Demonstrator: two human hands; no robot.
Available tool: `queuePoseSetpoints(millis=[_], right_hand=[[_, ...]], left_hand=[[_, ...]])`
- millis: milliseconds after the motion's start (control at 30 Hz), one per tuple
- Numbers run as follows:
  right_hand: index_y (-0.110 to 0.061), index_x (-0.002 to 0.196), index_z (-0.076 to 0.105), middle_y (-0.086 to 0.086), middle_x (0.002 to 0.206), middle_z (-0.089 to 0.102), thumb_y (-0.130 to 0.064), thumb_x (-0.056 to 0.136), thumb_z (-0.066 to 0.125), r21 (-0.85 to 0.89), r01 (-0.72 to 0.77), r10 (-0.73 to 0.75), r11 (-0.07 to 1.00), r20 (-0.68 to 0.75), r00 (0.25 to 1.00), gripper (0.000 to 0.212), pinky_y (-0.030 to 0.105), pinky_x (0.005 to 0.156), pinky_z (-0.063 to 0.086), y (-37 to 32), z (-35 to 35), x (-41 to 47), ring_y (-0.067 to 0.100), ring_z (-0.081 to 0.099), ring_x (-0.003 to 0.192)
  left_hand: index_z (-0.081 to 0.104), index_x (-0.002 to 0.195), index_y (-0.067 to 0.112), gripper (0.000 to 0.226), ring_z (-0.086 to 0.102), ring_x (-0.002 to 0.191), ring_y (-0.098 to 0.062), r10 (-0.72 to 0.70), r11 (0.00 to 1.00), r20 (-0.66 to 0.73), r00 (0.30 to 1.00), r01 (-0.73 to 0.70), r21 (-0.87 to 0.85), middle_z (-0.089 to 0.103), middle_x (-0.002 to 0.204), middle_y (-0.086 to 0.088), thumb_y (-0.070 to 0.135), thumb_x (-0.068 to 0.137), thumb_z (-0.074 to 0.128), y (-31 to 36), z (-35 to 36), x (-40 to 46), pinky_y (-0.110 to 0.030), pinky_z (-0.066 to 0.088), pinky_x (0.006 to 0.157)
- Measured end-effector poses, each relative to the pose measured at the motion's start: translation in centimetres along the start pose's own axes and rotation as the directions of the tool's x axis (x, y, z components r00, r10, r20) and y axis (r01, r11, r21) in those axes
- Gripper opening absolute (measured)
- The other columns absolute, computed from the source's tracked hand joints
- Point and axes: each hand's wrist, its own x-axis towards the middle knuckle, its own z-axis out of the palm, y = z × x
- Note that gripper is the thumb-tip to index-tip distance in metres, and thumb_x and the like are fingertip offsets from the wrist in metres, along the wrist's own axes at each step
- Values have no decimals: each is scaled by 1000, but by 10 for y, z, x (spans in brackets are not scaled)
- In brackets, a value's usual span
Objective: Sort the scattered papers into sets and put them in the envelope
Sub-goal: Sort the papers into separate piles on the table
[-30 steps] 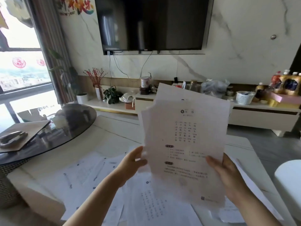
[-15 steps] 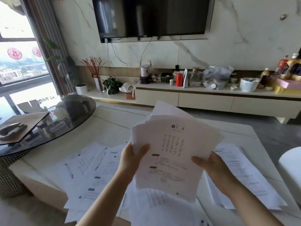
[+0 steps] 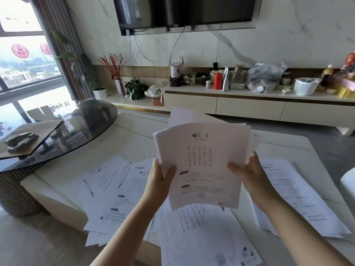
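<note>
Both hands, left hand & right hand, pinch the printed sheet stack at its side edges, now lowered toward table; edges uneven, squaring likely next.

Place: home living room.
Wall at 12 o'clock: marble-look panel with mounted television, cables hanging below.
Beneath it: long low media cabinet crowded with jars, red canister, white basket, plastic bag.
At 10 o'clock: tall window with red decals, potted plants, vase of red branches.
At 9 o'clock: round dark glass table.
</note>
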Motion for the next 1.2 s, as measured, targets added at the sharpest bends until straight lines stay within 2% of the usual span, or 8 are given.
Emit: queuePoseSetpoints(millis=[133,267,433,667,800,900,1067,1200], right_hand=[[-24,132,35,-3,127,57,-15,86,66,-104,-19,15,994,-37,999,57,44,100,45,14,0,-3,17,54,117],[-26,145,20,-4,140,46,-15,87,64,-106,-9,8,994,-1,1000,74,44,107,38,18,2,-2,15,48,126],[-21,127,43,-6,110,63,-7,94,51,-140,-22,19,990,-26,999,36,34,92,46,34,1,2,17,60,109],[-32,114,49,-15,103,64,-10,97,47,-77,-5,0,997,-70,998,28,17,76,46,30,10,4,-8,62,89],[-19,121,48,-4,112,62,-9,96,48,-147,-159,155,976,-36,987,27,25,87,45,70,21,-15,15,59,107],[-23,112,49,-3,107,63,-7,94,50,-197,-241,249,950,15,968,24,30,87,43,95,30,-30,14,59,99],[-17,102,57,-4,96,66,-3,93,51,-267,-234,241,935,-8,971,17,22,69,45,109,53,-34,17,62,92],[-3,96,58,16,92,64,-4,92,53,-263,-304,284,916,-111,952,6,28,52,43,126,75,-37,25,55,75]], left_hand=[[38,130,23,49,57,112,-17,-18,994,138,990,3,110,56,122,5,33,87,61,-23,1,-9,-47,50,93],[28,142,28,59,51,120,-9,-70,983,256,964,23,180,51,131,12,25,91,59,-40,5,-13,-34,43,101],[46,135,26,44,51,121,-9,-174,946,345,922,60,317,54,132,11,26,93,56,-58,13,-16,-33,43,102],[48,110,20,15,62,95,-20,-198,980,11,980,198,-12,63,106,-1,23,96,52,-22,21,6,-43,53,83],[52,105,14,12,61,95,-24,-363,932,-22,931,363,-17,63,107,-9,10,97,45,-38,25,-7,-44,53,85],[54,104,14,15,63,94,-26,-432,899,-55,900,426,-103,64,106,-11,5,96,45,-48,13,-11,-45,54,85],[55,110,15,15,62,95,-22,-434,899,-111,894,422,-120,63,111,-9,12,95,52,-59,-33,-15,-40,54,85],[46,133,14,49,47,120,-28,-399,832,-485,779,529,166,49,132,-12,20,88,63,-94,-90,-30,-43,40,102]])
